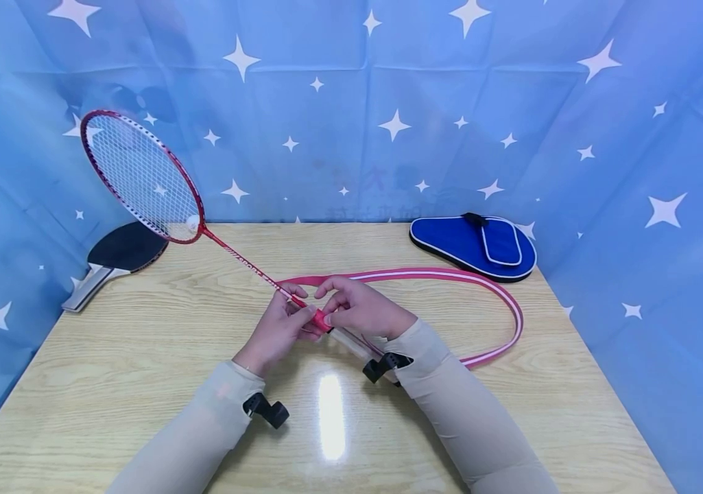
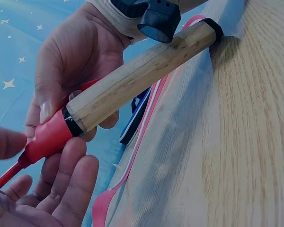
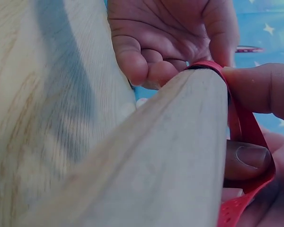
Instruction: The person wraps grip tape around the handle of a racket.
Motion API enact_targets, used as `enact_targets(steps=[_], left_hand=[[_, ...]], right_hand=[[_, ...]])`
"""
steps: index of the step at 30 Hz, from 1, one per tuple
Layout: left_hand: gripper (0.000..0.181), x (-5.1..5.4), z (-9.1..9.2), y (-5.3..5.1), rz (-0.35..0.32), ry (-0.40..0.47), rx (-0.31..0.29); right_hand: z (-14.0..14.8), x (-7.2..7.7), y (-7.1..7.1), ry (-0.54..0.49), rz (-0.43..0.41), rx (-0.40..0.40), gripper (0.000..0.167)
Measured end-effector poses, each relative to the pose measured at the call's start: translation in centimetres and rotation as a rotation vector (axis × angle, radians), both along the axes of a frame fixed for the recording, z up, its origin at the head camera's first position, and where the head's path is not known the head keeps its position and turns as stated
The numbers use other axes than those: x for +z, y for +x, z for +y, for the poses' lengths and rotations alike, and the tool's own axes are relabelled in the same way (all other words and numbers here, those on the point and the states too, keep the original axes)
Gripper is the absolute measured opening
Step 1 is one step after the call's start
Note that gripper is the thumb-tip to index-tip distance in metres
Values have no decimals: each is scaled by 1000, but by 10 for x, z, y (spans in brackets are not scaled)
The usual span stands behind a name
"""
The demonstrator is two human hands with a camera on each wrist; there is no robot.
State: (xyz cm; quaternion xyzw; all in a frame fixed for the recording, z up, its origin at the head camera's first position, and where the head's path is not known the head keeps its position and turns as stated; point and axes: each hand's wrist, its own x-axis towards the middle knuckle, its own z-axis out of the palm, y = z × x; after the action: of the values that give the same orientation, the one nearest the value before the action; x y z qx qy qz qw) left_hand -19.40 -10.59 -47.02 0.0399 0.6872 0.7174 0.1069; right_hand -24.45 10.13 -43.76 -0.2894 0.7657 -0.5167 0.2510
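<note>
A red badminton racket [image 1: 228,248] slants up to the left, its strung head raised above the table. My left hand [image 1: 277,329] grips it where shaft meets handle, fingers under the red cone [image 2: 49,137]. The handle [image 2: 146,73] is bare wood with black bands at both ends. My right hand [image 1: 366,309] pinches red grip tape [image 3: 248,132] against the top of the handle, with a finger inside the tape's fold. The tape's long pink tail [image 1: 514,309], with a white stripe, loops across the table to the right.
A black table tennis bat [image 1: 129,248] lies at the table's left edge. A blue bat case [image 1: 450,237] lies at the back right. A small white round thing [image 1: 193,221] shows through the strings. Blue star-patterned cloth [image 1: 351,110] surrounds the wooden table [image 1: 141,384].
</note>
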Motion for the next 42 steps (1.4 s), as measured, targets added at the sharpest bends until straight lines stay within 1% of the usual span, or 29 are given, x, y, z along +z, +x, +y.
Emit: enact_targets(steps=[5, 9, 12, 16, 19, 23, 27, 32, 36, 39, 42], left_hand=[[43, 0, -1, 0, 7, -13, -16], [46, 1, 0, 0, 19, -14, -7], [47, 2, -1, 0, 41, -4, 12], [46, 1, -1, 0, 77, 8, 35], [52, 0, -1, -1, 103, 14, 62], [67, 0, 0, -1, 116, 33, 100], [72, 1, 2, 0, 127, 54, 114], [80, 1, 5, 1, 123, 89, 135], [89, 1, 9, 2, 105, 95, 169], [91, 0, 11, 3, 97, 103, 191], [91, 1, 13, 4, 96, 113, 199]], right_hand=[[0, -2, -1, 1, 24, 13, 46], [-1, -1, 0, 10, 20, 18, 45], [-1, 0, 0, 15, 10, 16, 45], [-2, 0, -1, 34, 37, 6, 46], [-2, -1, 0, 44, 57, 0, 48], [-2, -3, -1, 37, 62, 1, 50], [-2, -4, -1, 18, 60, 3, 46], [-3, -3, 0, -9, 40, 5, 41], [-4, -4, 1, -18, 51, 2, 41], [-5, -6, 2, -29, 61, -1, 41], [-6, -7, 1, -33, 68, 0, 41]])
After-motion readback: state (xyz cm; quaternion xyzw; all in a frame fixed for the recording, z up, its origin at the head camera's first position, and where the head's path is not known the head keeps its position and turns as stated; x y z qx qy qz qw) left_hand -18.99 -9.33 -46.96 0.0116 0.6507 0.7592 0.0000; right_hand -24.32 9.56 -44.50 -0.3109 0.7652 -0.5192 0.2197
